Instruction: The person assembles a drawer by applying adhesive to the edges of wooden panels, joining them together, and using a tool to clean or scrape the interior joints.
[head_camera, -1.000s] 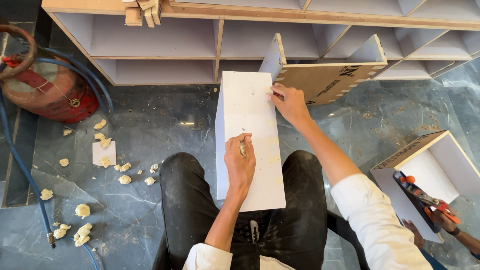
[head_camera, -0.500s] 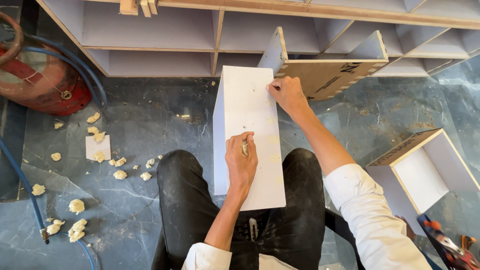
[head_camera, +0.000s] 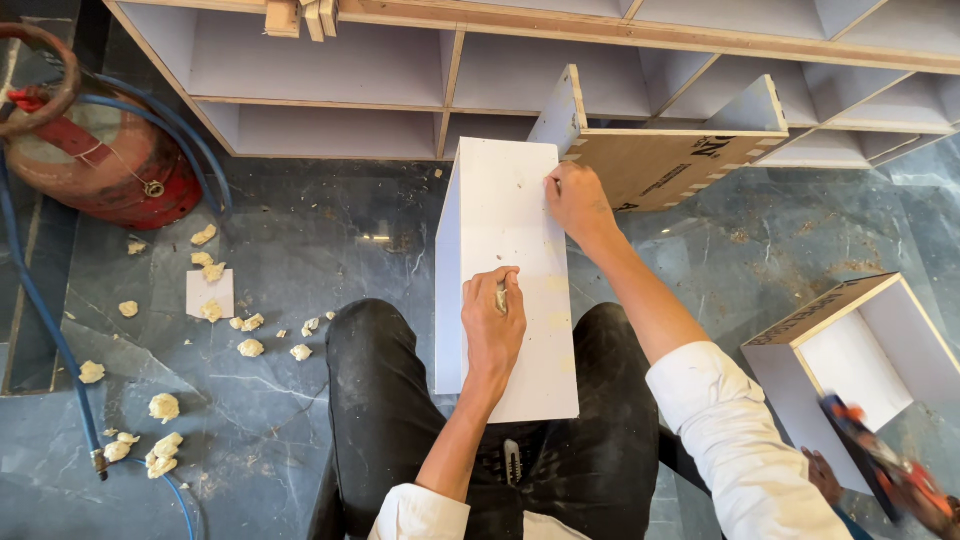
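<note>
We look down at a white laminated box (head_camera: 505, 270) standing between our knees on the marble floor (head_camera: 300, 230), its long face upward. Our left hand (head_camera: 492, 325) rests on the middle of that face, fingers curled together on a small pale object, perhaps a lump of filler, though we cannot quite make it out. Our right hand (head_camera: 577, 200) clamps the far right edge, steadying the box. We judge the box stiff and fairly light for its size, with a slick surface that scratches easily; the raw edges and corners give the surest hold. Just beyond it sits a plywood-backed cabinet unit (head_camera: 665, 150), crowding the far right corner. A long shelving carcass (head_camera: 400, 70) runs across the far side. To the left, a red gas cylinder (head_camera: 100, 170), a blue hose (head_camera: 40, 310) and scattered yellowish scraps (head_camera: 165, 405) litter the floor. At near right lies another open box (head_camera: 850, 370), where another person's hand (head_camera: 825, 475) holds an orange tool (head_camera: 880, 465).
</note>
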